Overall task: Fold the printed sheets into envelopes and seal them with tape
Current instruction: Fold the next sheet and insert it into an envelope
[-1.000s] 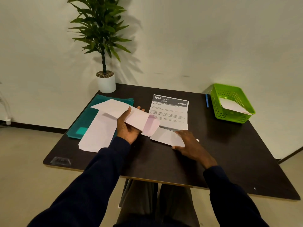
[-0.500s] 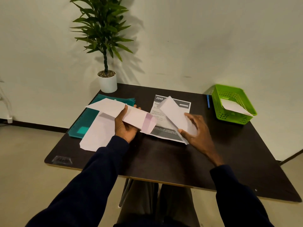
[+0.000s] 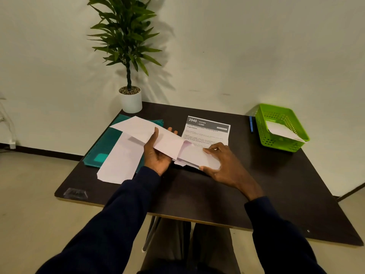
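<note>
The hands were seen at the middle of the dark surface (image 3: 197,194). A long white envelope (image 3: 158,135), its long axis running left to right, was gripped by the left hand (image 3: 157,155), thumb on top. The folded lower part of the printed sheet (image 3: 207,131) was pressed flat by the right hand (image 3: 223,165), fingers curled along its edge, just beside the envelope's mouth. Insertion was judged the likely next move.

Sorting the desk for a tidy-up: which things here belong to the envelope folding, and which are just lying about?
In use: printed sheet, white envelope in left hand, folded paper under right hand.

Lying about: potted plant, blue pen, green basket, teal folder.
</note>
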